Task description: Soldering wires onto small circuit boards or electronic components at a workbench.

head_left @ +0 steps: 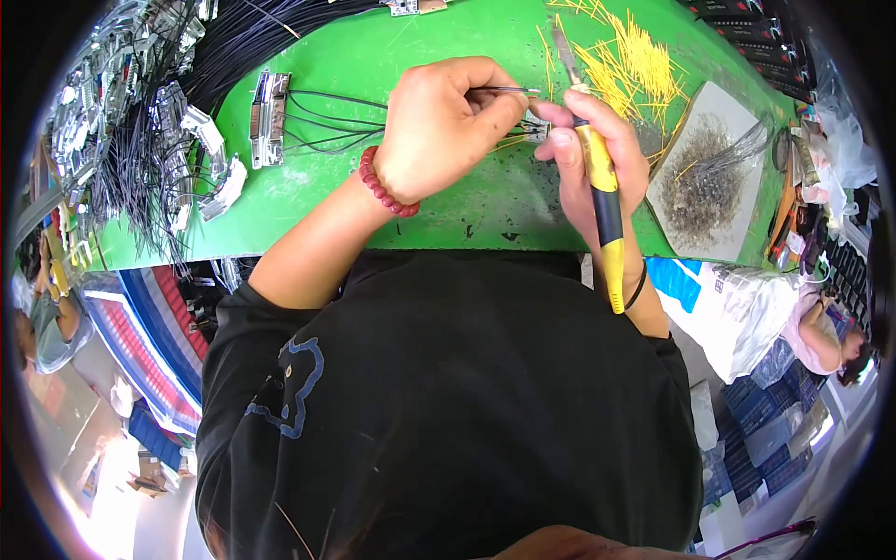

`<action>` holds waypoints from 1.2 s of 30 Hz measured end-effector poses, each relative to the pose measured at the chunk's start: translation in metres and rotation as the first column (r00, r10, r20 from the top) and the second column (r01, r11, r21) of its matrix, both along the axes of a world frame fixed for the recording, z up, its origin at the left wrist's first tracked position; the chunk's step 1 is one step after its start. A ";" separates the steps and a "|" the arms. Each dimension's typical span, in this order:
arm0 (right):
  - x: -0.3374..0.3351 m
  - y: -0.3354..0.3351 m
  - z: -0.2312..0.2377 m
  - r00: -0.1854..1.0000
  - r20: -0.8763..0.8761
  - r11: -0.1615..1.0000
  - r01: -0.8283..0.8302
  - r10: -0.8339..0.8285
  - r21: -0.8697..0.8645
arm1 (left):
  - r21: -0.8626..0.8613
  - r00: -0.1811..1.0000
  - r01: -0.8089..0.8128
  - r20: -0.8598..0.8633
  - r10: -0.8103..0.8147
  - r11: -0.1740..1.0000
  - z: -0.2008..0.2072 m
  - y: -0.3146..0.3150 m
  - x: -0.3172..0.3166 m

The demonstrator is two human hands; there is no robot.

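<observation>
My left hand (453,117) is closed in a pinch on a thin black wire (504,90), whose end points right toward my right hand. A soldering iron (605,182) with a yellow and black handle lies in my right hand (611,154), its metal tip angled up and away from me. Between the hands sits a small silvery piece (535,128), partly hidden by the fingers; the right fingertips are close to it, and whether they touch it I cannot tell. Several black wires run from under my left hand to a shiny metal housing (270,119) at the left.
Thin yellow strands (639,61) lie scattered on the green table (448,215). A pale board (737,112) with dark residue and fine wires is at the right. Metal parts with black wires (140,121) heap at the left. Other people are at both sides.
</observation>
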State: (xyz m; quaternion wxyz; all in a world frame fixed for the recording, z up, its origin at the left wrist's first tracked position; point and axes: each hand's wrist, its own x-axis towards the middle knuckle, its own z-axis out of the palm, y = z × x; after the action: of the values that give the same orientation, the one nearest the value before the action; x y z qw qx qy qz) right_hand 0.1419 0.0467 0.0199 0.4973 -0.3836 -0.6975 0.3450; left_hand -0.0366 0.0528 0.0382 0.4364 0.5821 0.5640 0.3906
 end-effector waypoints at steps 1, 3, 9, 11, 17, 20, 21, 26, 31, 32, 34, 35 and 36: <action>0.001 0.000 0.001 0.998 -0.056 1.000 0.002 -0.004 -0.028 | 0.000 1.000 0.001 0.001 -0.001 1.000 0.000 0.000 0.000; 0.000 0.000 0.001 0.990 -0.141 0.999 0.011 -0.018 -0.053 | -0.002 1.000 0.006 -0.009 -0.006 1.000 0.001 0.000 0.000; 0.000 0.002 0.002 0.996 -0.085 1.000 -0.020 0.020 0.009 | -0.003 1.000 -0.007 0.001 0.007 1.000 0.000 0.000 0.000; -0.001 0.001 0.001 0.996 -0.090 1.000 -0.015 0.016 0.007 | -0.009 1.000 -0.010 0.006 0.010 1.000 0.000 0.000 0.000; -0.005 -0.002 -0.002 0.986 -0.168 0.998 0.013 -0.022 -0.053 | 0.042 1.000 -0.025 0.012 0.025 0.999 -0.009 0.001 -0.001; -0.004 0.000 -0.002 0.987 -0.157 0.998 0.019 -0.028 -0.059 | 0.042 1.000 -0.009 0.013 0.009 0.999 -0.007 0.000 -0.001; -0.003 0.001 -0.002 0.990 -0.141 0.998 0.024 -0.031 -0.052 | 0.030 1.000 -0.009 0.016 0.008 1.000 -0.006 0.000 0.000; -0.002 0.005 0.000 0.994 -0.099 0.999 0.036 -0.040 -0.041 | 0.004 1.000 0.008 -0.017 -0.008 1.000 -0.005 0.000 0.000; -0.005 0.008 -0.004 0.995 -0.093 0.999 0.035 -0.034 0.013 | 0.010 0.999 0.019 -0.036 -0.019 1.000 -0.006 0.000 0.000; -0.006 0.008 -0.003 0.997 -0.068 0.999 0.039 -0.038 0.015 | 0.008 0.998 0.025 -0.049 -0.025 1.000 -0.006 0.000 0.000; -0.006 0.010 -0.002 0.998 -0.043 0.999 0.043 -0.042 0.019 | 0.006 0.998 0.032 -0.063 -0.032 0.999 -0.007 0.000 0.000; -0.006 0.011 -0.002 0.999 -0.019 0.999 0.036 -0.035 0.013 | 0.007 0.998 0.028 -0.063 -0.028 1.000 -0.007 -0.001 0.000; -0.007 0.012 -0.001 1.000 0.005 1.000 0.028 -0.028 0.007 | 0.008 0.998 0.024 -0.064 -0.023 1.000 -0.007 -0.001 0.001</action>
State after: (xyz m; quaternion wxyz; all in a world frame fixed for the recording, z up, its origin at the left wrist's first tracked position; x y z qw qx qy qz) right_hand 0.1354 0.0591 0.0187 0.5016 -0.3925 -0.6945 0.3346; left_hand -0.0360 0.0520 0.0313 0.4202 0.6029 0.5690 0.3690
